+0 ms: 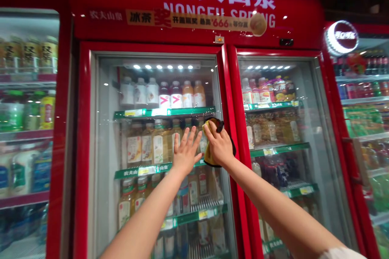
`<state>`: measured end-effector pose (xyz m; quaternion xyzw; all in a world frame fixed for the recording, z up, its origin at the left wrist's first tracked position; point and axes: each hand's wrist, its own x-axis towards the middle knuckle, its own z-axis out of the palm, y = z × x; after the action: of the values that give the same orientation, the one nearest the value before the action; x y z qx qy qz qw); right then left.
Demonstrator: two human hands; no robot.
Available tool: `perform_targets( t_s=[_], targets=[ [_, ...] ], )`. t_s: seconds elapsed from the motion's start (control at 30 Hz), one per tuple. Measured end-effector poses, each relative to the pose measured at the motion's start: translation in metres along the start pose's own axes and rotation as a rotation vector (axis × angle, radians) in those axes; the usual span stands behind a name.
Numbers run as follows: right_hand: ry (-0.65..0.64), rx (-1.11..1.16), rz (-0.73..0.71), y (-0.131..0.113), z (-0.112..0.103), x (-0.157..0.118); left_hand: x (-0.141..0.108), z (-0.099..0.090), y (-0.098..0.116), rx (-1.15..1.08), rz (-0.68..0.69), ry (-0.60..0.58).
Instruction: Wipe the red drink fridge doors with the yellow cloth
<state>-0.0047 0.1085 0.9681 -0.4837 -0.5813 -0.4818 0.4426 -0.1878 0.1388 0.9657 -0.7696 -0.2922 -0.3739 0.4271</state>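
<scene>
At far left stood a drinks cooler (27,135). Next came a red-framed glass door (106,89) with bottles (158,145) shelved behind it; the left hand (185,156), empty, lay open, fingers spread, right of its middle. Nearer the door's right edge, the right hand (221,146) gripped a black-edged yellow cloth (208,156) against the pane. Beyond was a second door (243,137).

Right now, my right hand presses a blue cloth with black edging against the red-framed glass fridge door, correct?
No. The head view shows your right hand pressing a yellow cloth with black edging, not a blue one, against the red-framed glass fridge door.
</scene>
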Motion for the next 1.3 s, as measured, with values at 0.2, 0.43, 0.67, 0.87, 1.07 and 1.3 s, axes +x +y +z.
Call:
perform_targets(
  t_s=[0.2,0.43,0.67,0.87,1.07,1.3],
  targets=[
    [0.066,-0.027,0.100,0.013,-0.001,0.067,0.025,-0.004,-0.012,0.062,0.033,0.181],
    [0.112,-0.001,0.068,0.014,-0.006,0.106,0.071,-0.020,-0.027,0.085,0.003,0.237],
    [0.100,-0.101,-0.044,0.039,-0.008,0.115,0.084,-0.028,-0.050,0.129,0.149,0.294],
    [0.132,-0.108,0.226,0.030,-0.019,0.207,0.105,-0.028,-0.069,0.108,0.164,0.363],
    [0.144,-0.127,0.013,0.013,-0.003,0.158,0.127,-0.028,-0.091,0.093,0.167,0.386],
    [0.066,-0.227,-0.038,0.036,-0.021,0.143,0.129,-0.022,-0.099,0.009,0.184,0.425]
  ],
)
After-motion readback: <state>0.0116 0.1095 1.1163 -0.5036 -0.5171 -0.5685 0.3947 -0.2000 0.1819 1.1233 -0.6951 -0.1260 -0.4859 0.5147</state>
